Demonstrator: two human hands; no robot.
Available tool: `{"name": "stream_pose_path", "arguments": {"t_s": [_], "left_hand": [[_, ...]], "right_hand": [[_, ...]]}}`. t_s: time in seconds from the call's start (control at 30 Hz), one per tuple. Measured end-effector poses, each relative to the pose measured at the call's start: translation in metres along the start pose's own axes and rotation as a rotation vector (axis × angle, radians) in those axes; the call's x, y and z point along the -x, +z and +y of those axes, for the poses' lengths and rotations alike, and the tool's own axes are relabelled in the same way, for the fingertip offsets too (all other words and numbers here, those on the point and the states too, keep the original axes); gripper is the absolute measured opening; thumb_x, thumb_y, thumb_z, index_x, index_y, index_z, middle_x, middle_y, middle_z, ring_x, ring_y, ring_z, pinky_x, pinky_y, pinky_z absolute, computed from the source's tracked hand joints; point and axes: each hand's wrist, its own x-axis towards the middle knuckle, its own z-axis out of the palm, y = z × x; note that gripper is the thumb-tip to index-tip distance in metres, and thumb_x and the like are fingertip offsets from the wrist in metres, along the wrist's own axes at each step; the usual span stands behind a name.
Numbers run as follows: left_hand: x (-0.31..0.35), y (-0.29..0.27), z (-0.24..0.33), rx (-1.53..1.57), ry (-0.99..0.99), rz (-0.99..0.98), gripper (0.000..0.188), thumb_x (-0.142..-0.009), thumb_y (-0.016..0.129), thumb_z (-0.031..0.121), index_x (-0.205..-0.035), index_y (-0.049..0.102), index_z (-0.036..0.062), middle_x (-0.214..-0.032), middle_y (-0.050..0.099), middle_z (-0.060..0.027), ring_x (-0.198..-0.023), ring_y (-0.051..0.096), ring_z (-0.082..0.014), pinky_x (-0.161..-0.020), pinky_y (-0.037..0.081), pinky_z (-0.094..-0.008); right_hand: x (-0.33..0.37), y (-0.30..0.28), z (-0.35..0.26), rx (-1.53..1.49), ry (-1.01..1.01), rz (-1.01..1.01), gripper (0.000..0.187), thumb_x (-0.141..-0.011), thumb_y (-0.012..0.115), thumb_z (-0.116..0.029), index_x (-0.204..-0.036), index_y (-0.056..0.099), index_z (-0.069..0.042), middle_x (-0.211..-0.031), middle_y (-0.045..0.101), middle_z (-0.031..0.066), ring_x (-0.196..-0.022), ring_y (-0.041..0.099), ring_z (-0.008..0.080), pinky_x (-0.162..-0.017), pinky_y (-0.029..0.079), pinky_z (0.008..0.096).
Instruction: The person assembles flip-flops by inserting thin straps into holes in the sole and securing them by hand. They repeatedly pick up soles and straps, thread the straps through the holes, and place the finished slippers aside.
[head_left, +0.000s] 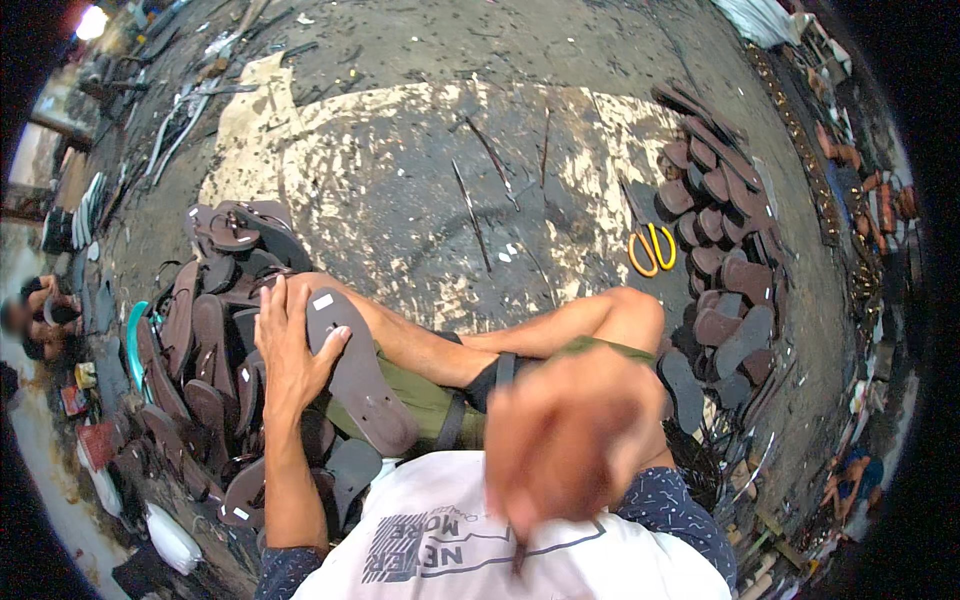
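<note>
My left hand [296,350] grips a brown flip-flop sole [362,385] by its upper part, thumb across its face near a white sticker. The sole lies slanted over my left leg, with small strap holes showing. My right hand [570,430] is raised close to the camera in front of my chest, blurred and curled up. A thin dark tip [518,558] pokes out below it; what it belongs to cannot be made out. Beside my left arm a heap of brown flip-flops [208,340], several with straps, rises from the floor.
Many loose soles [712,210] are piled at the right, past my knee. Yellow-handled scissors [652,250] lie on the floor beside that pile. Thin dark strips [470,215] lie on the worn, stained sheet [370,125] ahead. A white bag [172,538] sits at the lower left.
</note>
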Motion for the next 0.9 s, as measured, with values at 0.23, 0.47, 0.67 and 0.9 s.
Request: {"name": "stream_pose_path", "arguments": {"t_s": [0.23,0.47,0.67,0.9], "left_hand": [[0.04,-0.041,0.062,1.013,-0.344,-0.226,0.049,-0.086,0.078,0.016,-0.129,0.059,0.0022,-0.128,0.063,-0.0124,-0.118,0.06,-0.0217,-0.103,0.046,-0.0366],[0.004,-0.065,0.077,1.304,-0.413,-0.174,0.032,-0.092,0.074,0.01,-0.12,0.064,-0.0029,-0.105,0.072,-0.0066,-0.092,0.067,-0.0138,-0.086,0.054,-0.0295],[-0.005,-0.067,0.109,1.336,-0.261,-0.073,0.024,-0.092,0.072,0.005,-0.115,0.068,-0.0013,-0.101,0.074,-0.0045,-0.087,0.067,-0.0105,-0.08,0.055,-0.0266],[-0.007,-0.055,0.111,1.046,-0.057,0.118,0.023,-0.087,0.072,0.005,-0.109,0.069,-0.002,-0.088,0.074,-0.0051,-0.078,0.067,-0.0079,-0.072,0.055,-0.0252]], "right_hand": [[0.008,0.01,0.003,-0.216,-0.336,-0.157,0.012,-0.089,0.074,0.002,-0.1,0.073,0.008,-0.091,0.072,0.0196,-0.071,0.068,0.0205,-0.058,0.053,0.0262],[0.006,0.007,0.0,0.507,0.248,0.117,0.013,-0.086,0.077,-0.004,-0.095,0.071,0.001,-0.083,0.068,0.0046,-0.067,0.059,0.0087,-0.057,0.047,0.0238],[0.016,0.004,0.075,0.933,0.239,0.255,0.015,-0.087,0.074,-0.012,-0.093,0.063,-0.003,-0.078,0.068,0.0115,-0.066,0.067,0.026,-0.06,0.053,0.038],[0.014,0.014,0.068,1.112,0.232,0.178,0.016,-0.084,0.073,-0.01,-0.088,0.058,-0.004,-0.078,0.063,0.0115,-0.072,0.066,0.0319,-0.064,0.053,0.0422]]}}
